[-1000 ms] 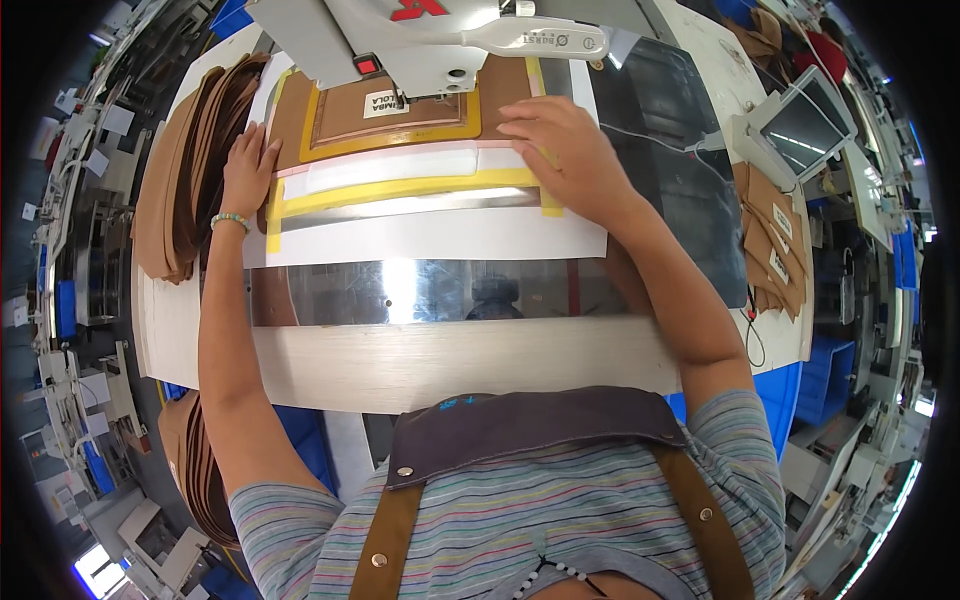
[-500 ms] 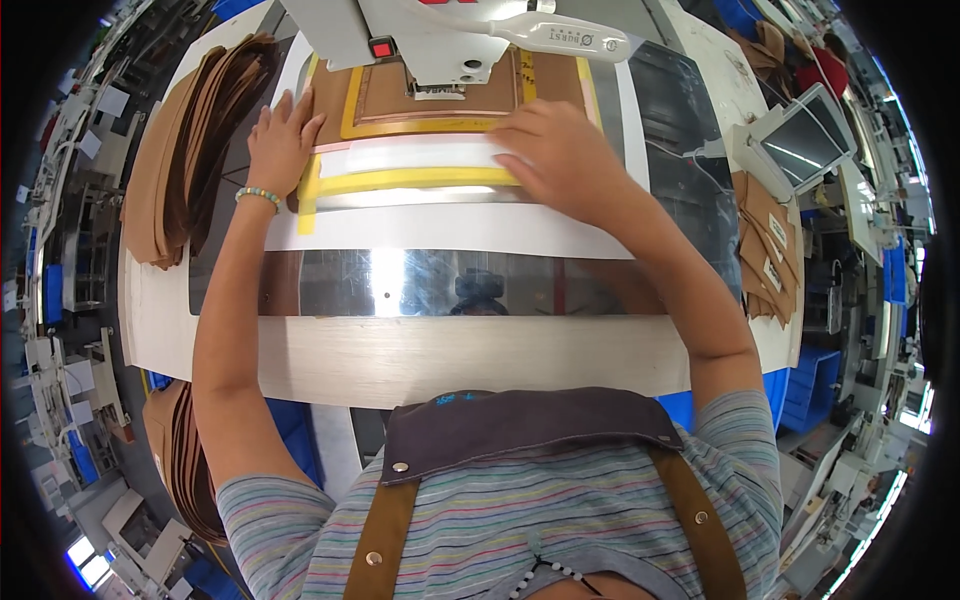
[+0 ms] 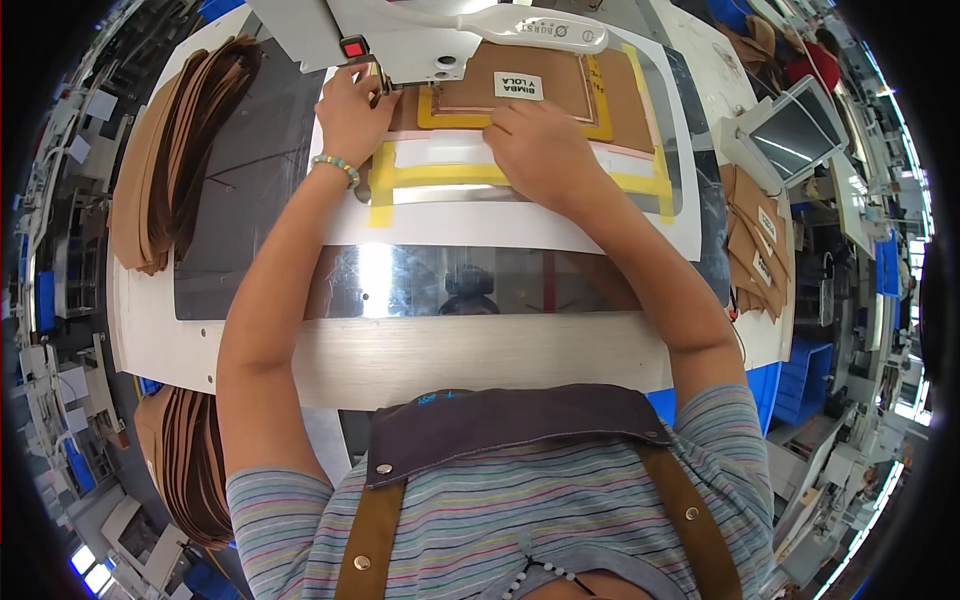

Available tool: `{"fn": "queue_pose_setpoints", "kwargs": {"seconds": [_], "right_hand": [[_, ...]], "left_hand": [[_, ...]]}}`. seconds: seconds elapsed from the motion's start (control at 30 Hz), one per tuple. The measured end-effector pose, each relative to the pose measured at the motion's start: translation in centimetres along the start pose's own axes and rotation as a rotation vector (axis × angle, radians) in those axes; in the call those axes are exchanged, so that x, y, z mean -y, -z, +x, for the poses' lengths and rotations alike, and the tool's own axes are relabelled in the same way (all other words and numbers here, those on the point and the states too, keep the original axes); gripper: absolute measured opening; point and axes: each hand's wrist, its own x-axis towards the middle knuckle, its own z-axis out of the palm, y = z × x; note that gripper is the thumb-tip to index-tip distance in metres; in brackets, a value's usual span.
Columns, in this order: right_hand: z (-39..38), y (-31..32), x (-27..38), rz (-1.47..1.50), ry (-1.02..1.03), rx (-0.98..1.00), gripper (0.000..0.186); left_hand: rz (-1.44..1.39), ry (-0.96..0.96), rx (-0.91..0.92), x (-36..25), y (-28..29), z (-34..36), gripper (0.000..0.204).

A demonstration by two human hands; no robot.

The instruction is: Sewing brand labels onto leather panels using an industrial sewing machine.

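A clear template with yellow tape borders (image 3: 520, 180) lies on the machine bed, holding a brown leather piece (image 3: 560, 95) with a small white label. My left hand (image 3: 352, 115) rests flat on the template's left end, fingertips right under the grey sewing machine head (image 3: 400, 40). My right hand (image 3: 540, 150) presses palm down on the template's middle, just below the leather piece. Neither hand grips anything; both lie spread on the template.
A stack of brown leather pieces (image 3: 170, 150) sits at the table's left, more brown pieces (image 3: 755, 245) at the right. A small tilted screen (image 3: 790, 135) stands at the right. A shiny metal plate (image 3: 440, 285) and a pale wooden table edge (image 3: 480, 360) lie between me and the template.
The template has shifted to the right under the machine head, and both hands moved with it. My left hand has gone from the template's left edge to just below the machine head.
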Motion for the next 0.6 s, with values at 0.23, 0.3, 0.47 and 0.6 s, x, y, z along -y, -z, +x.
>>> {"fn": "queue_pose_setpoints", "kwargs": {"seconds": [0.23, 0.3, 0.47, 0.6], "right_hand": [[0.0, 1.6, -0.8, 0.543, -0.385, -0.278, 0.014], [-0.1, 1.2, -1.7, 0.794, -0.400, -0.258, 0.018], [-2.0, 1.6, -2.8, 0.876, -0.479, 0.001, 0.026], [-0.9, 3.4, -1.4, 0.826, -0.428, 0.163, 0.033]], "left_hand": [[-1.176, 0.931, -0.229, 1.9, 4.4, 1.8, 0.019], [-1.308, 0.912, -0.417, 3.8, 7.9, 1.9, 0.015], [-0.831, 0.609, -0.511, 11.3, 23.7, -2.8, 0.024], [-0.518, 0.568, -0.684, 13.4, 39.5, -10.8, 0.045]]}}
